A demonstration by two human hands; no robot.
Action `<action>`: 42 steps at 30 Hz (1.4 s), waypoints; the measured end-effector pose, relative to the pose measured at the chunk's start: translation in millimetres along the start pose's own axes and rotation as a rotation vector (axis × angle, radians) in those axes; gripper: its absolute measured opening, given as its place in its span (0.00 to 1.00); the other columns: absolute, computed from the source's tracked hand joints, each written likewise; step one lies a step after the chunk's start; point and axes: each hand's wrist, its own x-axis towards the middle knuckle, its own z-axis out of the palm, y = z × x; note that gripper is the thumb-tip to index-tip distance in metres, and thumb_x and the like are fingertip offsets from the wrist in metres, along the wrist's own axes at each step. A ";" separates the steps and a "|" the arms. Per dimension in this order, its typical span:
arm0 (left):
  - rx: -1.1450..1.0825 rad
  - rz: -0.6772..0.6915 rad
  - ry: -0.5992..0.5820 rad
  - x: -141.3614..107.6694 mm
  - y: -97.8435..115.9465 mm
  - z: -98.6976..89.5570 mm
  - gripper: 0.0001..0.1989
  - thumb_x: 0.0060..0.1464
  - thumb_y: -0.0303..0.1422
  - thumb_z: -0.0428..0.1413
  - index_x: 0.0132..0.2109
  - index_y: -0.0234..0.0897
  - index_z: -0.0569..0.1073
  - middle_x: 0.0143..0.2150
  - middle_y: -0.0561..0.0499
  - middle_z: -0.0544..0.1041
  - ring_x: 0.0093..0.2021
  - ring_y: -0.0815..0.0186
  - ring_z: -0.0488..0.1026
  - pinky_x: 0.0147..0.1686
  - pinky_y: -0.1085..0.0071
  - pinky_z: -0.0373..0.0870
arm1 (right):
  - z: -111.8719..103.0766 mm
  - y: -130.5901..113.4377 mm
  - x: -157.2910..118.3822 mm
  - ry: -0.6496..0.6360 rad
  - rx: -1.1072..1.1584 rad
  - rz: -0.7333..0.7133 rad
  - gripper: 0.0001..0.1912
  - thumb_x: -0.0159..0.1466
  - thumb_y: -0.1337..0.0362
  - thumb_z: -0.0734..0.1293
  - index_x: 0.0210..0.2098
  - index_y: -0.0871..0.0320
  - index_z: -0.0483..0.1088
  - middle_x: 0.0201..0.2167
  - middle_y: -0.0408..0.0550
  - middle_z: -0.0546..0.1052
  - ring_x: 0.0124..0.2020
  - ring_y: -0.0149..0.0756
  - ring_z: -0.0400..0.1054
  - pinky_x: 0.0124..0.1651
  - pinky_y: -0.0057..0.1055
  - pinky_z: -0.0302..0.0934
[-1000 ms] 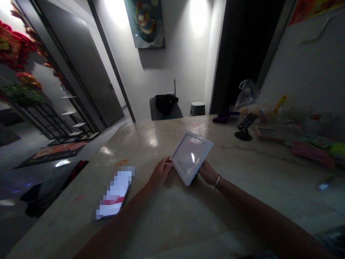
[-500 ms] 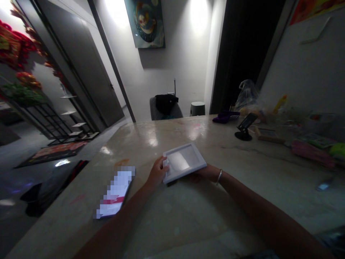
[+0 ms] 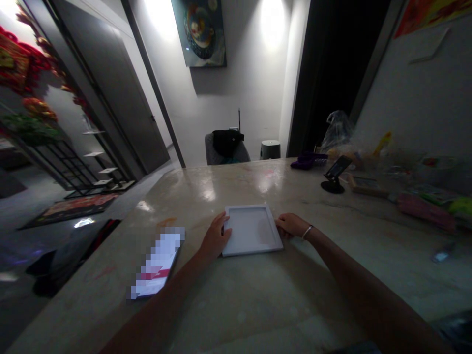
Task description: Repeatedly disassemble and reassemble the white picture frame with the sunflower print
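Note:
A shallow white square picture frame (image 3: pixel 251 230) lies flat on the pale marble counter (image 3: pixel 236 300), its open face up. My left hand (image 3: pixel 216 237) grips its left edge, fingers curled over the rim. My right hand (image 3: pixel 291 225), with a silver bangle (image 3: pixel 307 232) at the wrist, presses against the right edge. Left of my left forearm lies a flat rectangular item (image 3: pixel 158 263), its surface hidden by pixelation.
A phone on a black stand (image 3: pixel 334 173), a purple item (image 3: pixel 306 161), a plastic bag (image 3: pixel 337 132) and pink packages (image 3: pixel 426 212) crowd the counter's far right. The counter's left edge drops to a dark floor. A chair (image 3: pixel 221 150) stands beyond the far edge.
The frame has tilted down from being held up at an angle and now lies flat on the counter. My right hand has moved from beneath it to its right edge.

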 end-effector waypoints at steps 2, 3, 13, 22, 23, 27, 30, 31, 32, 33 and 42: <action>0.080 0.029 -0.015 -0.7 1.4 -1.0 0.18 0.45 0.30 0.51 0.46 0.34 0.69 0.53 0.41 0.67 0.54 0.58 0.62 0.55 0.58 0.56 | 0.1 0.0 -0.1 0.019 -0.033 -0.006 0.16 0.59 0.65 0.58 0.15 0.60 0.61 0.10 0.41 0.66 0.10 0.24 0.59 0.16 0.21 0.54; 0.118 0.040 -0.023 -0.8 1.7 -1.3 0.18 0.45 0.31 0.51 0.46 0.34 0.69 0.52 0.42 0.68 0.53 0.58 0.64 0.55 0.57 0.56 | 0.1 0.0 0.0 0.027 -0.046 -0.008 0.17 0.59 0.64 0.58 0.15 0.60 0.61 0.11 0.41 0.67 0.10 0.24 0.59 0.17 0.21 0.54; -0.134 0.008 0.092 1.3 8.9 -3.6 0.16 0.51 0.43 0.45 0.36 0.37 0.71 0.37 0.46 0.73 0.41 0.61 0.69 0.45 0.61 0.64 | 1.1 -0.3 3.6 0.134 0.054 -0.074 0.27 0.58 0.43 0.52 0.14 0.57 0.57 0.09 0.40 0.61 0.11 0.25 0.55 0.19 0.24 0.51; -0.863 -0.154 -0.022 6.6 51.5 -30.7 0.29 0.49 0.58 0.35 0.19 0.38 0.61 0.19 0.53 0.61 0.21 0.71 0.58 0.23 0.70 0.60 | -10.9 -24.7 -20.2 0.013 0.710 -0.453 0.30 0.56 0.37 0.42 0.18 0.55 0.52 0.17 0.40 0.58 0.18 0.28 0.54 0.25 0.27 0.54; -0.882 -0.160 -0.041 6.6 56.3 -33.5 0.30 0.48 0.58 0.35 0.18 0.38 0.60 0.19 0.53 0.60 0.20 0.71 0.57 0.22 0.70 0.59 | -12.0 -26.2 -21.9 -0.004 0.716 -0.450 0.30 0.56 0.38 0.40 0.18 0.55 0.51 0.18 0.40 0.57 0.18 0.28 0.54 0.26 0.28 0.55; -0.902 -0.177 -0.105 5.6 62.5 -33.7 0.30 0.45 0.61 0.35 0.17 0.39 0.57 0.17 0.55 0.56 0.19 0.71 0.54 0.20 0.71 0.56 | -11.0 -26.3 -22.9 -0.029 0.693 -0.440 0.32 0.55 0.38 0.36 0.17 0.55 0.49 0.17 0.41 0.56 0.18 0.29 0.53 0.26 0.29 0.56; -0.963 -0.196 -0.165 4.9 52.2 -22.6 0.30 0.44 0.61 0.39 0.17 0.38 0.57 0.16 0.56 0.56 0.17 0.73 0.53 0.18 0.72 0.53 | -2.4 -20.7 -17.1 -0.090 0.680 -0.437 0.32 0.54 0.35 0.39 0.17 0.56 0.51 0.16 0.40 0.56 0.18 0.28 0.53 0.25 0.28 0.55; -0.977 -0.212 -0.172 4.7 47.1 -17.9 0.29 0.44 0.60 0.40 0.17 0.38 0.58 0.16 0.56 0.57 0.17 0.73 0.53 0.18 0.73 0.53 | 1.5 -18.1 -14.2 -0.112 0.678 -0.428 0.32 0.54 0.35 0.42 0.17 0.56 0.52 0.16 0.39 0.56 0.18 0.27 0.53 0.24 0.27 0.55; -0.975 -0.225 -0.165 4.4 42.0 -13.5 0.29 0.44 0.60 0.42 0.17 0.38 0.59 0.16 0.56 0.57 0.16 0.74 0.53 0.17 0.73 0.52 | 5.6 -15.5 -11.1 -0.150 0.669 -0.410 0.32 0.53 0.34 0.45 0.17 0.56 0.53 0.15 0.39 0.57 0.17 0.27 0.53 0.23 0.26 0.54; -0.963 -0.232 -0.154 4.1 37.2 -9.5 0.29 0.45 0.59 0.42 0.17 0.38 0.59 0.16 0.56 0.58 0.16 0.74 0.53 0.17 0.73 0.52 | 9.5 -12.9 -7.9 -0.169 0.664 -0.387 0.31 0.53 0.34 0.48 0.16 0.57 0.54 0.15 0.38 0.57 0.16 0.26 0.52 0.21 0.25 0.52; -0.905 -0.205 -0.192 0.9 30.6 -4.0 0.28 0.47 0.57 0.42 0.17 0.37 0.61 0.17 0.56 0.59 0.17 0.74 0.54 0.18 0.74 0.52 | 16.5 -7.4 -1.3 -0.214 0.772 -0.377 0.30 0.52 0.36 0.54 0.15 0.58 0.56 0.12 0.37 0.59 0.13 0.24 0.53 0.17 0.23 0.49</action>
